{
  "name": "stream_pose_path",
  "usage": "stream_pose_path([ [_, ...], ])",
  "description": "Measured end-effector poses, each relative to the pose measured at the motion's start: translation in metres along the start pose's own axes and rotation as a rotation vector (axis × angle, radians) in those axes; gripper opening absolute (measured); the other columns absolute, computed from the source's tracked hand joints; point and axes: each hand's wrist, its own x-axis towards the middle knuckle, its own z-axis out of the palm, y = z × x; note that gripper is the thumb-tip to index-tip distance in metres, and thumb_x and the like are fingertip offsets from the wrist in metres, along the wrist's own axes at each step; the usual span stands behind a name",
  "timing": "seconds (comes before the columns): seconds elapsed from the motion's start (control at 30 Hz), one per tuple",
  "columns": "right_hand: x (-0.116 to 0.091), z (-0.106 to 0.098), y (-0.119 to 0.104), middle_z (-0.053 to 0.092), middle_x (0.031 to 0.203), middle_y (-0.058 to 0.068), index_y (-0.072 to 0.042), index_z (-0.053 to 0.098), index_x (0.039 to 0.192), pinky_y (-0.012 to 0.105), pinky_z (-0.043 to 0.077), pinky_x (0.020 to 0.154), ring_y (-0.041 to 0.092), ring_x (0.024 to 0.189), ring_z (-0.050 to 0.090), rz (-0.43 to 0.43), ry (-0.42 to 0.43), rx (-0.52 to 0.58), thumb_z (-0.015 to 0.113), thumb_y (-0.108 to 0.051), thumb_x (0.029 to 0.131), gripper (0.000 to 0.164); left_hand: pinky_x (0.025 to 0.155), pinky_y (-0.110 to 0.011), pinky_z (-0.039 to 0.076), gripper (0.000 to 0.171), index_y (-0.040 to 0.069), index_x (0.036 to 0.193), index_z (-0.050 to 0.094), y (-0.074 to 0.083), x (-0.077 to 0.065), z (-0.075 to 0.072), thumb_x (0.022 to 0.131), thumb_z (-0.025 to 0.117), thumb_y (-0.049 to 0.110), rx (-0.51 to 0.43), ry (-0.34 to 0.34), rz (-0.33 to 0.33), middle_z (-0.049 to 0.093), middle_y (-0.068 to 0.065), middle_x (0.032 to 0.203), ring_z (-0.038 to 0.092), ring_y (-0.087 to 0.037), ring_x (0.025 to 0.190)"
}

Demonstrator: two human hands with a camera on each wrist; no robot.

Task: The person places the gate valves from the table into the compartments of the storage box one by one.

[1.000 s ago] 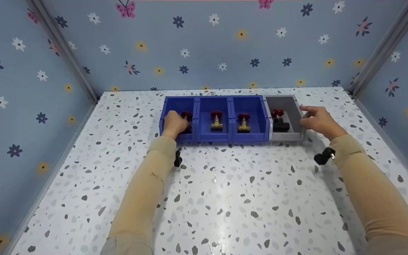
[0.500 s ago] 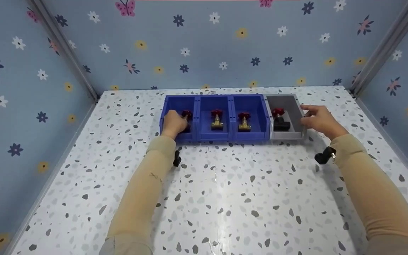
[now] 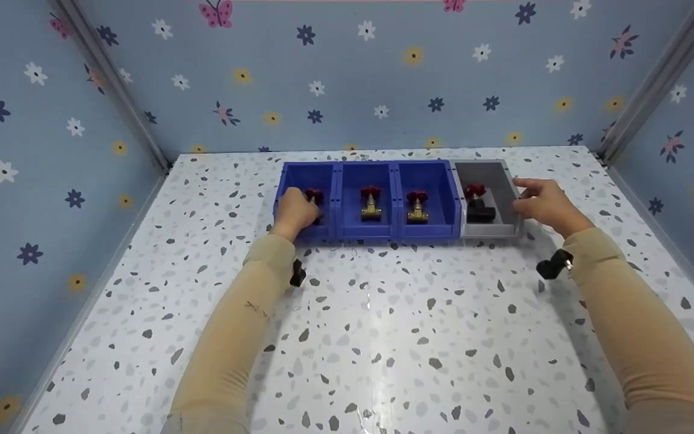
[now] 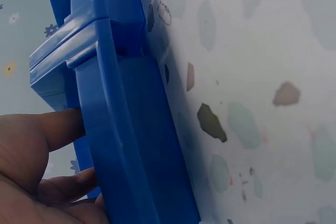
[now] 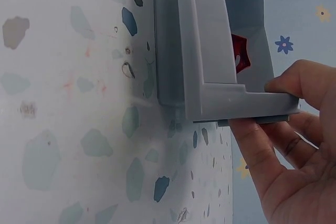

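Observation:
In the head view, the left hand (image 3: 296,210) reaches into the leftmost blue bin (image 3: 311,234), holding a red-handled valve (image 3: 314,196). Its curled fingers cover part of the valve. The left wrist view shows the thumb and fingers passing behind the bin's front wall (image 4: 142,145), which hides their tips and the valve. At the far end of the row, the right hand (image 3: 547,205) pinches the side wall of the grey bin (image 5: 220,98), thumb inside and fingers outside. A black-bodied valve (image 3: 478,208) with a red handle lies in that bin.
Two more blue bins stand between, each with a brass valve: one valve (image 3: 371,205) in the second bin, another valve (image 3: 417,208) in the third. The row rests on a speckled white tabletop (image 3: 383,325). A flowered wall (image 3: 347,72) rises behind it.
The valve in the leftmost bin has shifted slightly left with the left hand, and the left forearm has swung a little left. The right hand keeps its hold on the grey bin.

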Motion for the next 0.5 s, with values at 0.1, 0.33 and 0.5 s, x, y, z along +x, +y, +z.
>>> stream_pose_path([
  [0.1, 0.0, 0.0, -0.001, 0.054, 0.112, 0.007, -0.004, 0.035, 0.169, 0.019, 0.056, 0.075, 0.005, 0.088, 0.059, 0.003, 0.001, 0.003, 0.062, -0.01, 0.101, 0.073, 0.074, -0.037, 0.042, 0.039, 0.015, 0.071, 0.043, 0.002, -0.003, -0.004, 0.099, 0.071, 0.011, -0.023, -0.009, -0.002, 0.043, 0.0, 0.073, 0.045, -0.023, 0.075],
  [0.33, -0.002, 0.0, -0.001, 0.055, 0.109, 0.006, -0.002, 0.036, 0.168, 0.018, 0.056, 0.074, 0.003, 0.087, 0.061, -0.012, 0.006, 0.0, 0.064, -0.01, 0.101, 0.073, 0.072, -0.038, 0.041, 0.04, 0.013, 0.069, 0.044, -0.006, 0.008, -0.005, 0.095, 0.075, 0.013, -0.061, -0.048, 0.005, 0.045, 0.0, 0.07, 0.044, -0.022, 0.074],
  [0.5, -0.002, 0.0, 0.0, 0.056, 0.11, 0.007, -0.003, 0.036, 0.168, 0.018, 0.056, 0.074, 0.003, 0.087, 0.061, -0.017, 0.006, -0.001, 0.064, -0.011, 0.101, 0.073, 0.075, -0.039, 0.046, 0.027, 0.008, 0.078, 0.057, -0.006, 0.006, -0.01, 0.092, 0.079, 0.014, -0.085, -0.055, 0.006, 0.057, -0.005, 0.081, 0.05, -0.023, 0.079],
])
